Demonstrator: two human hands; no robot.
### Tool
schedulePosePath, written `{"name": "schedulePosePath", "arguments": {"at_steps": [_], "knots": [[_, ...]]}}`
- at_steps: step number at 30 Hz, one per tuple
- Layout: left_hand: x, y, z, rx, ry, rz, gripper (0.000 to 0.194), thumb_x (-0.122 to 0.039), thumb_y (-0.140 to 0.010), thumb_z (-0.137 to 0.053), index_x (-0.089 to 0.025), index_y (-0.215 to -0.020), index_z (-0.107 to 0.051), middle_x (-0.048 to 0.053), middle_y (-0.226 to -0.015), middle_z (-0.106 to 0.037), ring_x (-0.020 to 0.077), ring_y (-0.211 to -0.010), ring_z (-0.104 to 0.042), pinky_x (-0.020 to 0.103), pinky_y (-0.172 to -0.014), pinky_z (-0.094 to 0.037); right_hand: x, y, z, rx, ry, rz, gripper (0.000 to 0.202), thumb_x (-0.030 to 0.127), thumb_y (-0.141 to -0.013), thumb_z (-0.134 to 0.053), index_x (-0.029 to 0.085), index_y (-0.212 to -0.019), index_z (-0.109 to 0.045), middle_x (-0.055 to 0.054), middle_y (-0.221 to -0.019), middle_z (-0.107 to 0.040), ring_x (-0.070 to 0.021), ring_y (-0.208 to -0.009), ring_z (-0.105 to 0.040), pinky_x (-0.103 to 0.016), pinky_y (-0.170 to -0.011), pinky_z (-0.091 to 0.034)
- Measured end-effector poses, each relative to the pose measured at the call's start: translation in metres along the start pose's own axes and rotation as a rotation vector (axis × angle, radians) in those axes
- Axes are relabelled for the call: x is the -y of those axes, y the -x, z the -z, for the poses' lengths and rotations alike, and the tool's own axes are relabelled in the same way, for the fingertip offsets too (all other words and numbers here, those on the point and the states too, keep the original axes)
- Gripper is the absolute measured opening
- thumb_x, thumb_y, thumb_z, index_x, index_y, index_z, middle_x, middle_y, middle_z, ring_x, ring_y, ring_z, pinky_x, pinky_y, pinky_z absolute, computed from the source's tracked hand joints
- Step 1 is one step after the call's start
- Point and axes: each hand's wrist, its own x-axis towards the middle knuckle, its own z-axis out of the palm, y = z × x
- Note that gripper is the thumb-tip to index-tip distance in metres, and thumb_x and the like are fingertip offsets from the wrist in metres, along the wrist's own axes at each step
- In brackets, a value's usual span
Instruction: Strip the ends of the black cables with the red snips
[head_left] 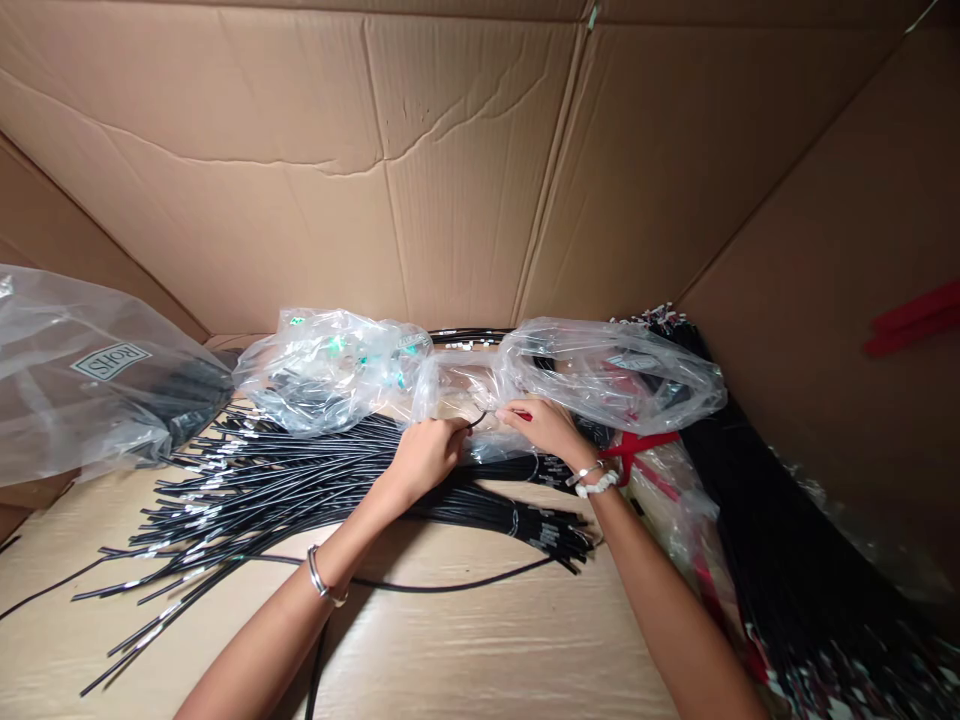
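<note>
My left hand (431, 452) is closed round a thin black cable (478, 419), whose tip points to the right. Facing it, my right hand (546, 428) pinches close to that tip; what lies between its fingers is too small to make out. Both hands are in front of clear plastic bags (615, 370) and above a fanned bundle of black cables (300, 475). White bands mark the cables' left ends. The bundle's right part is tied near its ends. One loose cable (420, 588) curves across the table below my left wrist.
Cardboard walls (465, 180) enclose the wooden table (480, 660). At left lies a clear bag marked RoHS (75, 370) with dark contents. A thick bundle of black cables with connectors (765, 530) runs down the right side, beside red straps (645, 440). Something red (915, 318) is at the right wall.
</note>
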Motion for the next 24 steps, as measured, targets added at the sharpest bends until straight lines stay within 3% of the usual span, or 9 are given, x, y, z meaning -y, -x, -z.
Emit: {"name": "schedulePosePath", "arguments": {"at_steps": [13, 18, 24], "knots": [[-0.005, -0.001, 0.007, 0.059, -0.095, 0.033, 0.030, -0.019, -0.095, -0.042, -0.018, -0.103, -0.071, 0.013, -0.096, -0.074, 0.0250, -0.086, -0.071, 0.031, -0.072, -0.046, -0.018, -0.007, -0.014, -0.018, -0.133, 0.068, 0.044, 0.047, -0.092, -0.043, 0.018, -0.066, -0.064, -0.001, -0.062, -0.060, -0.0135, -0.058, -0.044, -0.026, -0.057, -0.027], [-0.005, -0.005, 0.012, 0.090, -0.069, 0.017, 0.028, -0.018, -0.094, -0.044, -0.017, -0.098, -0.072, 0.013, -0.091, -0.074, 0.0244, -0.083, -0.070, 0.030, -0.071, -0.046, -0.022, -0.008, -0.015, 0.020, -0.192, 0.078, 0.044, 0.048, -0.093, -0.042, 0.019, -0.072, -0.068, -0.002, -0.067, -0.066, -0.0143, -0.060, -0.049, -0.025, -0.061, -0.033], [-0.006, -0.004, 0.015, 0.097, -0.145, 0.001, 0.031, -0.018, -0.094, -0.041, -0.017, -0.100, -0.071, 0.015, -0.092, -0.073, 0.0275, -0.083, -0.070, 0.033, -0.070, -0.046, -0.015, -0.004, -0.007, 0.016, -0.088, 0.040, 0.043, 0.048, -0.093, -0.043, 0.020, -0.070, -0.065, -0.002, -0.068, -0.063, -0.0152, -0.065, -0.050, -0.025, -0.061, -0.030]]}}
